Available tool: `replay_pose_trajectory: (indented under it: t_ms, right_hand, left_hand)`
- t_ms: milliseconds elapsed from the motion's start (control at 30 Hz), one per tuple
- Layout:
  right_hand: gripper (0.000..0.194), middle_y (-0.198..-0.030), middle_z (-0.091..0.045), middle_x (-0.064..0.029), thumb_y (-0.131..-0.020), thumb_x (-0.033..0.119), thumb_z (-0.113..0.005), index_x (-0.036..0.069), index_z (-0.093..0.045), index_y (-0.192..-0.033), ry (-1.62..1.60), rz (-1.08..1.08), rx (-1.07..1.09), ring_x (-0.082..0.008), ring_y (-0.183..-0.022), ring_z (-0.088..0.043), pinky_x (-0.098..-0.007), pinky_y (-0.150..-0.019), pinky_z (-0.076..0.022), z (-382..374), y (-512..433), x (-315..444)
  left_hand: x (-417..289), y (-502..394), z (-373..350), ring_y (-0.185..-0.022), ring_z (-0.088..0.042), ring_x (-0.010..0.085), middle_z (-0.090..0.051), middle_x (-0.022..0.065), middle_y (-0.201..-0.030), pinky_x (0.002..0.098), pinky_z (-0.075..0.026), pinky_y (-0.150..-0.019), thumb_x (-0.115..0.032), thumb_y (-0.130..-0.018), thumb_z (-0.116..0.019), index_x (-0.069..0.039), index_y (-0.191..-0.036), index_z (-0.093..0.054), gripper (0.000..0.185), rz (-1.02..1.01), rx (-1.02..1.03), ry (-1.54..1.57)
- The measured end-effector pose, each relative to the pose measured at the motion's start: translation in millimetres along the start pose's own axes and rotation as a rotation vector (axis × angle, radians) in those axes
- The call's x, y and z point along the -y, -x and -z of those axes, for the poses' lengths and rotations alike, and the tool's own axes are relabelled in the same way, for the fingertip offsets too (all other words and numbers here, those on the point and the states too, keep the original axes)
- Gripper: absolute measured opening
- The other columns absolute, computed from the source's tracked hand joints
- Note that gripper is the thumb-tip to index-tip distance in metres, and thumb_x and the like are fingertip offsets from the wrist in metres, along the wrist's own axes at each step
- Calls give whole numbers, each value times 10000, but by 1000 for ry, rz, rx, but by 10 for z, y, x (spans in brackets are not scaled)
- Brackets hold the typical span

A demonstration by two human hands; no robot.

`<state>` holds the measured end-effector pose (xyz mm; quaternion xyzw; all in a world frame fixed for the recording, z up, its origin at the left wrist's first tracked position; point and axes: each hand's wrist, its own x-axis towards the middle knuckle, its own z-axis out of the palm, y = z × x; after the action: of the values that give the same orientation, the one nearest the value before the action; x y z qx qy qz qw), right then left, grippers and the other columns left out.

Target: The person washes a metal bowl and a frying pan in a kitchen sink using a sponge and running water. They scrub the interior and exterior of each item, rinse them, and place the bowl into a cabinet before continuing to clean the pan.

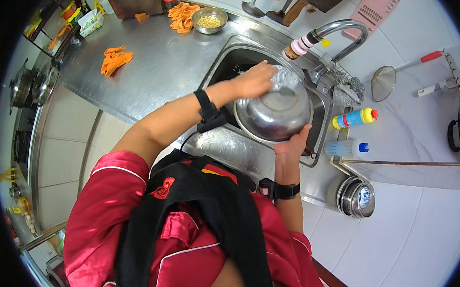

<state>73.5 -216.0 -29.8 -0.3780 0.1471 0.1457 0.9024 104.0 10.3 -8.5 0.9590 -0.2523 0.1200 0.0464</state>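
Observation:
An upturned stainless-steel bowl (281, 113) is tilted over the sink (321, 129), its outer side facing up. My right hand (293, 143) grips its rim at the near right, thumb on the outside. My left hand (257, 80), slightly blurred, rests with curled fingers on the bowl's far left side; whether anything is under those fingers is hidden. The bowl's upper part looks ridged and shiny. The curved chrome faucet (349, 30) hangs above it, with a pink and black nozzle (297, 49). Beneath the bowl, dark items in the basin are mostly hidden.
A metal bowl of yellowish beans (209, 22) and orange cloths (116, 61) lie on the left counter. Right of the sink are a yellow-blue bottle (354, 118), a clear bottle with a blue cap (346, 148), steel scrubbers (347, 91) and stacked steel bowls (359, 198).

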Motion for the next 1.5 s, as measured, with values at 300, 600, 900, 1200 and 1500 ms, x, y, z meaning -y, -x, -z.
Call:
replay_pose_trajectory:
  t_ms: [300, 600, 900, 1200, 1500]
  right_hand:
    - [514, -1311, -516, -78, -982, 460, -337, 96, -451, -1326, 91, -104, -94, -264, -1170, -513, -434, -987, -416, -150, 36, -4]
    - [517, -1308, -508, -85, -1007, 442, -294, 53, -459, -1306, 4, -91, -63, -249, -1143, -508, -395, -970, -411, -53, 100, 38]
    - [531, -1305, -508, -95, -996, 459, -328, 48, -458, -1307, -13, -104, 14, -268, -1155, -502, -435, -986, -399, 5, -4, 39]
    - [523, -1314, -510, -98, -983, 462, -371, 48, -481, -1284, 63, -58, 17, -272, -1173, -498, -441, -1000, -398, -172, 38, 128]
    - [563, -1138, -573, -140, -970, 475, -412, -40, -510, -1176, 256, 25, 23, -235, -1005, -583, -364, -837, -491, -369, 13, 177]
  left_hand:
    - [-658, -7, 17, -1338, -325, 353, -383, 243, -1388, 464, -265, -1090, -244, -919, -457, 44, -1291, -437, 471, 57, -269, 354]
    - [-290, 329, -37, -1406, -101, 404, -147, 246, -1505, 483, -139, -1126, -329, -947, -447, -22, -1435, -256, 607, 144, 68, 521]
    - [-82, 474, 42, -1403, -14, 454, -37, 333, -1492, 471, -92, -1125, -383, -878, -583, -97, -1467, -234, 742, 283, 142, 910]
    - [-100, 333, -147, -1359, -260, 348, -294, 250, -1437, 371, -202, -1120, -263, -966, -389, 63, -1419, -227, 582, 514, -90, 937]
    - [-415, 46, -41, -1320, -271, 438, -319, 271, -1393, 468, -227, -1097, -249, -933, -422, 36, -1361, -328, 523, 248, -427, 435]
